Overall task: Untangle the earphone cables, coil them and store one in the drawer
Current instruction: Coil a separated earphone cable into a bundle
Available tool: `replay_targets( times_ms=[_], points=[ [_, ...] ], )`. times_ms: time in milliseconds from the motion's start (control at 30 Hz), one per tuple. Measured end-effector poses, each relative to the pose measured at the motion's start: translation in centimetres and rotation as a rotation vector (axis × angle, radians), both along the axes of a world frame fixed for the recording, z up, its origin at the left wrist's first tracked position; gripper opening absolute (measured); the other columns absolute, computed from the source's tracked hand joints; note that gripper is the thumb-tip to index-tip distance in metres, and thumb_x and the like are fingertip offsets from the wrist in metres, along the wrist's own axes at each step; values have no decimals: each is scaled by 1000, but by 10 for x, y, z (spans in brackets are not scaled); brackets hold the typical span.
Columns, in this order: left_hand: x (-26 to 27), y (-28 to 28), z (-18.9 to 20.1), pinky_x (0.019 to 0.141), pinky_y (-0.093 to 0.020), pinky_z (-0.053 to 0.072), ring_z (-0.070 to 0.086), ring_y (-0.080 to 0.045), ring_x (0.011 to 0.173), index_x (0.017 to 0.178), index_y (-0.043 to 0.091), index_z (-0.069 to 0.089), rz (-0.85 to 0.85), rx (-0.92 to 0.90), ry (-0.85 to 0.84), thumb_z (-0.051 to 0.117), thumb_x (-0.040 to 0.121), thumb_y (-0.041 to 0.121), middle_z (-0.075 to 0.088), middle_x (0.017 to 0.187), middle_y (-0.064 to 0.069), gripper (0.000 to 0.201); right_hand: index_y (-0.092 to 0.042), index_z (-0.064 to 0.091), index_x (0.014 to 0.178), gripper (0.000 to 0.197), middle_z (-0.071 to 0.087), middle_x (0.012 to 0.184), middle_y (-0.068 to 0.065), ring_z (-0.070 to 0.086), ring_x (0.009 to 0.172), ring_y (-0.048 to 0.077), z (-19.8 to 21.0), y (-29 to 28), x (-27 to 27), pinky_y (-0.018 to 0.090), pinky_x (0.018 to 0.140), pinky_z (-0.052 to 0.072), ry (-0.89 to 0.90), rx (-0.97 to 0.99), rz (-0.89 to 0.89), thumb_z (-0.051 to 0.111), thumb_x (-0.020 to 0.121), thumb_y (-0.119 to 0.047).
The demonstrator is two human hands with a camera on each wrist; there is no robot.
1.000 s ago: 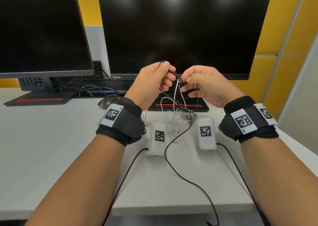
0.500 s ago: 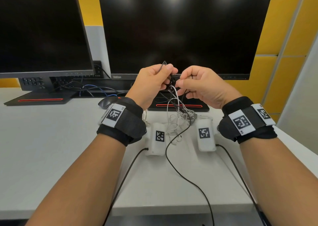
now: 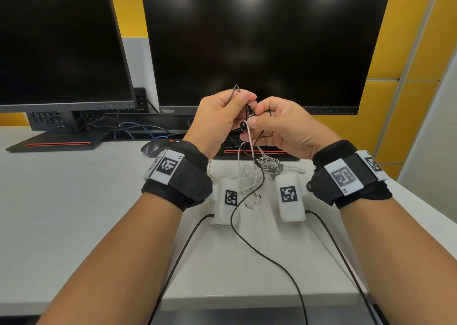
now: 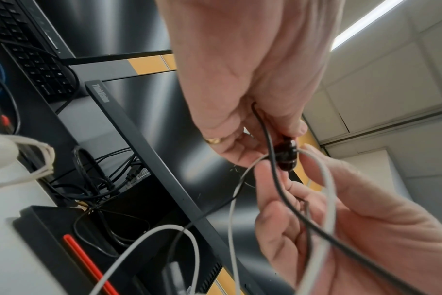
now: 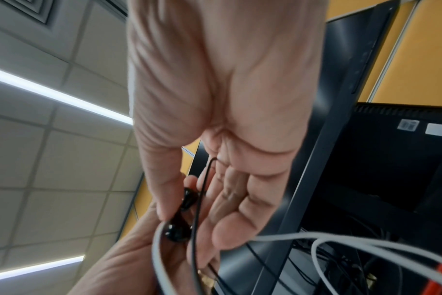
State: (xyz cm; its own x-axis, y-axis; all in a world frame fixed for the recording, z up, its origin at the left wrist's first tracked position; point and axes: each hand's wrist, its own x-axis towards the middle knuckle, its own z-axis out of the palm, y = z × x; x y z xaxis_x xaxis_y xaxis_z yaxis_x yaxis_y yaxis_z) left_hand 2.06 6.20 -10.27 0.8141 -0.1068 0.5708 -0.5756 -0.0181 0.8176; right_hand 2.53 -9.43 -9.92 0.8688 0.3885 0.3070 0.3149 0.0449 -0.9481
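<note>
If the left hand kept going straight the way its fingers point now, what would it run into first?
Most likely the right hand. The left hand points across at it, and between them is only the black earbud they pinch and a white cable. Their fingertips look almost touching, though depth is uncertain.

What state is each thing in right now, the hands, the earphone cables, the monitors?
Left hand: pinches the black cable.
Right hand: grips the black earbud.
Black cable: held up, trailing off the desk edge.
Black earbud: between both hands' fingertips.
White cables: still tangled, partly on the desk.
Monitors: dark.
</note>
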Motion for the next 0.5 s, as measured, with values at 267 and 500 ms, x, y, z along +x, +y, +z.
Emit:
replay_targets(
  times_ms=[267, 500],
  points=[
    [1, 0, -1, 88, -38, 56, 63, -25, 92, 95, 7, 70, 1, -2, -42, 53, 98, 14, 65, 96, -19, 19, -9, 56, 90, 16, 70, 71, 4, 72, 72, 21, -2, 4, 3, 29, 64, 59, 26, 93, -80, 65, 87, 4],
    [1, -6, -4, 90, -34, 56, 67, -23, 102, 91, 22, 72, -6, -2, -11, 57, 96, 20, 72, 99, -11, 16, -14, 54, 89, 23, 72, 74, 5, 73, 75, 22, -4, 5, 6, 30, 65, 57, 32, 77, -126, 69, 84, 3]
  ],
)
